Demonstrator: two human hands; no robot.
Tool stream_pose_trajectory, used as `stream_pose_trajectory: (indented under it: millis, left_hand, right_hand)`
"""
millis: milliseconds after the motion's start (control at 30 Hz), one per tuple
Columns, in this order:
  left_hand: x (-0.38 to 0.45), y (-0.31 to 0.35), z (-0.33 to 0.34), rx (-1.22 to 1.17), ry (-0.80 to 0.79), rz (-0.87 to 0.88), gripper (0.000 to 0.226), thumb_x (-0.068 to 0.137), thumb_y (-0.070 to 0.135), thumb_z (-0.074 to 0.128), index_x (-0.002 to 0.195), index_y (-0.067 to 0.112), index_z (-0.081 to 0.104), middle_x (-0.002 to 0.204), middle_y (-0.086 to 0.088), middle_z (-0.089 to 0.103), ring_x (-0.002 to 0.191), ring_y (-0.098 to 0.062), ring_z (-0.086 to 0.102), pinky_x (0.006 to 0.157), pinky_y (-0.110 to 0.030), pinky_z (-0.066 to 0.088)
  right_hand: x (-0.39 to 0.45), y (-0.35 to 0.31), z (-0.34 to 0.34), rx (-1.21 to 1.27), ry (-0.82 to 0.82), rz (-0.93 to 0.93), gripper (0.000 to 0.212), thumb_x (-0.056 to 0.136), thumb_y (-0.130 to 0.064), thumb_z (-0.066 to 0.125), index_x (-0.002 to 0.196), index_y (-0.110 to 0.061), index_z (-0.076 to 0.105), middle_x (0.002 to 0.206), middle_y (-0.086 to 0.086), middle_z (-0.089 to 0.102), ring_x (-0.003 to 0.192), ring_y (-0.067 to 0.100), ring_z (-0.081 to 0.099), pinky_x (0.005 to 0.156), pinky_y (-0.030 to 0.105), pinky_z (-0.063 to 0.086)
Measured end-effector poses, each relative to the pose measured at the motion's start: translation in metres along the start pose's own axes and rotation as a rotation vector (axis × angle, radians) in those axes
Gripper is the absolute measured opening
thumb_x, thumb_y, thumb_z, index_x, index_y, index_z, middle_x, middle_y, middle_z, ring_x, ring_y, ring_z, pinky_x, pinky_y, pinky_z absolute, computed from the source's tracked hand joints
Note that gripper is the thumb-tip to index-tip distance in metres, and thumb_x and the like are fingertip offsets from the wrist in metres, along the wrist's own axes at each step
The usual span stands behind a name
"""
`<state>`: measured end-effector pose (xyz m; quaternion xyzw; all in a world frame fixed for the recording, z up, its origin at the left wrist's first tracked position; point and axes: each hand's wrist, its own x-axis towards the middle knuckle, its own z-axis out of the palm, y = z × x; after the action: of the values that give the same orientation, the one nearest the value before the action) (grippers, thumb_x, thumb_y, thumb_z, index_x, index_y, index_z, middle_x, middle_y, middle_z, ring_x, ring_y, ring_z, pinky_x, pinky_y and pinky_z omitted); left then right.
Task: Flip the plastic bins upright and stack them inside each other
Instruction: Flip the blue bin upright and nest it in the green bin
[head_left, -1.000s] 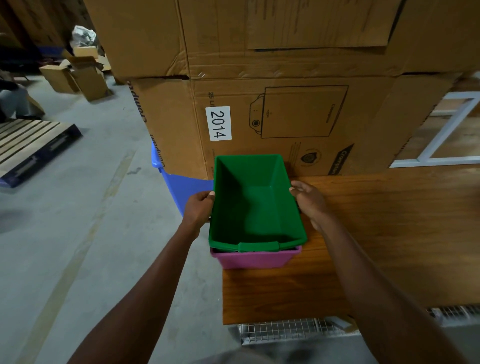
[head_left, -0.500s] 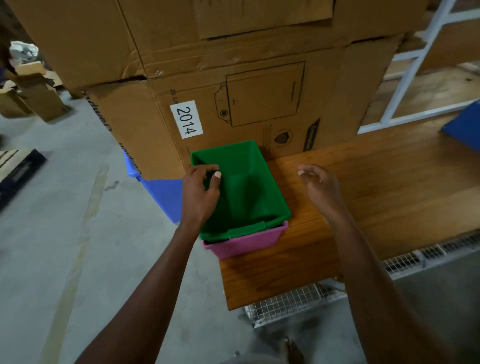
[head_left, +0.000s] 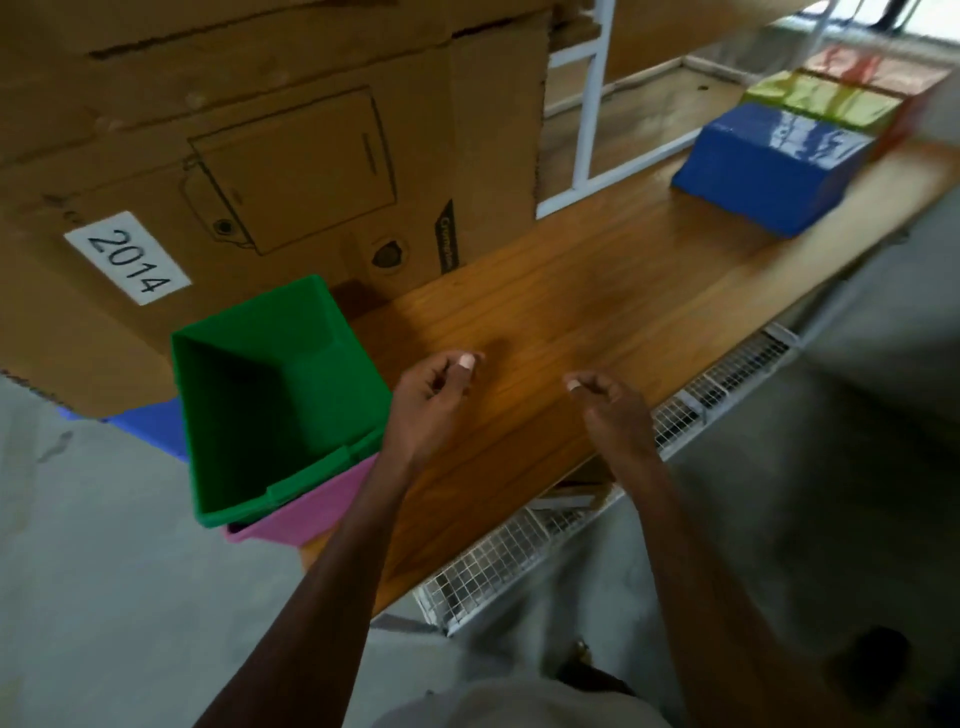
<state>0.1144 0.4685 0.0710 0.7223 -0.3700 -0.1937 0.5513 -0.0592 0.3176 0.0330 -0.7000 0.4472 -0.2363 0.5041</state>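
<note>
A green bin (head_left: 275, 395) stands upright, nested inside a pink bin (head_left: 306, 512) at the left end of the wooden tabletop (head_left: 597, 312). Far right on the table, a blue bin (head_left: 763, 166) lies upside down, with a yellow-green bin (head_left: 826, 98) and a red bin (head_left: 878, 65) behind it in a row. My left hand (head_left: 434, 397) hovers just right of the green bin, fingers loosely curled, holding nothing. Further right, my right hand (head_left: 610, 408) hangs above the table's front edge, also empty.
Large cardboard boxes (head_left: 260, 156) with a "2014" label stand behind the stacked bins. A white metal frame (head_left: 587, 119) rises at the back. Wire mesh (head_left: 519, 556) runs under the table's front edge. A blue container (head_left: 150, 426) peeks out on the floor at left.
Both hands have let go of the green bin and drifted right over the table. The view has swung right, bringing the upside-down blue, yellow-green and red bins into sight.
</note>
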Motion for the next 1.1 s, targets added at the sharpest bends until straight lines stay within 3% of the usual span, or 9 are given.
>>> stream_pose_trajectory:
  millis: [133, 267, 467, 600, 800, 933, 1100]
  left_hand:
    - [0.014, 0.001, 0.068, -0.038, -0.105, -0.126, 0.027, 0.107, 0.034, 0.05, 0.113, 0.024, 0.074, 0.101, 0.0, 0.074, 0.086, -0.012, 0.063, 0.075, -0.033, 0.048]
    - [0.028, -0.004, 0.134, -0.065, -0.092, -0.225, 0.026, 0.107, 0.029, 0.051, 0.114, 0.019, 0.074, 0.102, 0.001, 0.074, 0.087, -0.011, 0.063, 0.074, -0.029, 0.048]
    - [0.055, -0.011, 0.213, -0.043, -0.145, -0.328, 0.027, 0.107, 0.029, 0.049, 0.115, 0.019, 0.072, 0.107, -0.002, 0.072, 0.093, -0.021, 0.065, 0.071, -0.028, 0.048]
    - [0.1, -0.014, 0.264, -0.043, -0.174, -0.388, 0.027, 0.108, 0.026, 0.047, 0.116, 0.016, 0.071, 0.108, -0.004, 0.071, 0.091, -0.021, 0.064, 0.071, -0.029, 0.05]
    - [0.203, -0.011, 0.352, -0.12, -0.142, -0.402, 0.026, 0.107, 0.025, 0.051, 0.108, 0.014, 0.075, 0.096, -0.005, 0.071, 0.082, -0.023, 0.064, 0.069, -0.029, 0.052]
    - [0.269, 0.008, 0.412, -0.15, -0.174, -0.382, 0.024, 0.107, 0.023, 0.051, 0.103, 0.019, 0.074, 0.094, -0.003, 0.071, 0.08, -0.025, 0.063, 0.068, -0.032, 0.05]
    - [0.333, 0.04, 0.468, -0.133, -0.222, -0.326, 0.022, 0.107, 0.027, 0.05, 0.106, 0.026, 0.072, 0.099, -0.001, 0.071, 0.083, -0.019, 0.065, 0.072, -0.031, 0.052]
  right_hand:
    - [0.019, 0.032, -0.053, -0.175, -0.018, 0.003, 0.013, 0.105, -0.029, 0.059, 0.11, -0.026, 0.071, 0.093, -0.015, 0.061, 0.076, 0.001, 0.056, 0.061, 0.019, 0.041]
    - [0.05, 0.059, -0.106, -0.183, 0.008, 0.023, 0.011, 0.103, -0.025, 0.062, 0.109, -0.025, 0.072, 0.096, -0.011, 0.062, 0.083, -0.005, 0.055, 0.064, 0.01, 0.037]
    - [0.106, 0.089, -0.172, -0.202, 0.029, 0.036, 0.015, 0.103, -0.024, 0.062, 0.11, -0.021, 0.075, 0.1, -0.004, 0.069, 0.094, 0.013, 0.064, 0.07, 0.018, 0.045]
    - [0.161, 0.101, -0.21, -0.207, 0.049, 0.048, 0.015, 0.103, -0.023, 0.063, 0.111, -0.018, 0.074, 0.102, -0.003, 0.069, 0.097, 0.014, 0.065, 0.072, 0.02, 0.046]
    - [0.264, 0.107, -0.277, -0.162, 0.047, 0.099, 0.021, 0.104, -0.024, 0.062, 0.119, -0.015, 0.073, 0.099, -0.008, 0.065, 0.096, 0.012, 0.063, 0.08, 0.028, 0.052]
    - [0.332, 0.109, -0.321, -0.179, -0.01, 0.128, 0.021, 0.105, -0.029, 0.059, 0.12, -0.019, 0.071, 0.092, -0.013, 0.062, 0.09, 0.01, 0.062, 0.071, 0.024, 0.045]
    - [0.41, 0.111, -0.368, -0.163, 0.001, 0.096, 0.023, 0.105, -0.031, 0.058, 0.125, -0.025, 0.068, 0.108, -0.006, 0.067, 0.097, 0.012, 0.064, 0.071, 0.023, 0.046]
